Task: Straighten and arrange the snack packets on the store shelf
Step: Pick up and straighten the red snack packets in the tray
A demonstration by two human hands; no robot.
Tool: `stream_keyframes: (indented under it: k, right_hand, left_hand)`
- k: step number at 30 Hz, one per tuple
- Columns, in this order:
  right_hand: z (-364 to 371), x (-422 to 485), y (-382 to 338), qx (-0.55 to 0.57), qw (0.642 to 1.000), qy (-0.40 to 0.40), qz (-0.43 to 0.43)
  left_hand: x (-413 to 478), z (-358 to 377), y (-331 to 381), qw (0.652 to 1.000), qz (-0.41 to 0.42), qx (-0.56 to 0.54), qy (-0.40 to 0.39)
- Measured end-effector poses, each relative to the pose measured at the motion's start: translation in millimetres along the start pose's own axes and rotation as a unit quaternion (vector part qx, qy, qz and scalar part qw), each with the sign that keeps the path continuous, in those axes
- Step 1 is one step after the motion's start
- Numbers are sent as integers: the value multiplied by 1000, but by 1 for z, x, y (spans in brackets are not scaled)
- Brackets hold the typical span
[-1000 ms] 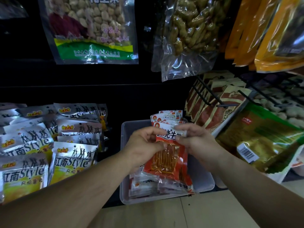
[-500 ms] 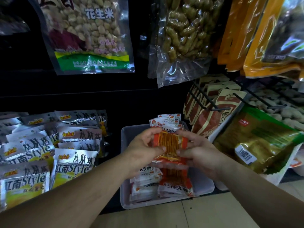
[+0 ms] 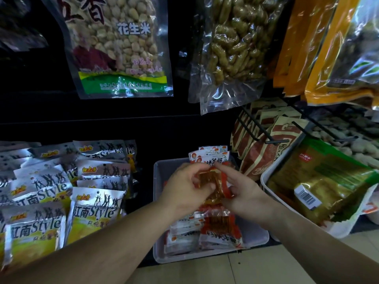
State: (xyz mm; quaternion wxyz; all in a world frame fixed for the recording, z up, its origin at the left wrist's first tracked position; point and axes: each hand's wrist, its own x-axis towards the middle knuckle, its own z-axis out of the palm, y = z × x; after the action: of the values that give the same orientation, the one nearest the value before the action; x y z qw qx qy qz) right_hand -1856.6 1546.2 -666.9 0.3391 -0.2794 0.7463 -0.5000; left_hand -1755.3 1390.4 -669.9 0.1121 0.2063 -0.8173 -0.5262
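Bare room inside the bin (image 3: 162, 181) at left; peg hooks (image 3: 258, 129) jut at right.

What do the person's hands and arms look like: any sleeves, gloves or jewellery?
No gloves on the left hand or right hand. Both forearms are uncovered to the frame edge; no sleeve shows. No watch, ring or band is visible.
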Motion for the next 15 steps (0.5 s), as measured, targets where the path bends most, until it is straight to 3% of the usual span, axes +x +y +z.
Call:
stream_keyframes:
  k: [2,5,9,15]
  right_hand:
    - [4,1,0,-13,999,-32,-24]
    - [9,-1,-8,28,998,-53,-27]
    - [9,3,-9,53,991,98,-70]
    - [-1,14,2,143,978,151,-1]
  left_hand:
    - [-2,4,3,997,-14,-62,-37]
    - [2,2,-3,997,-28,-68,-12]
    - [7,-9,-2,988,-78,-136,-5]
    - [2,-9,-3,987,-63,-146,-27]
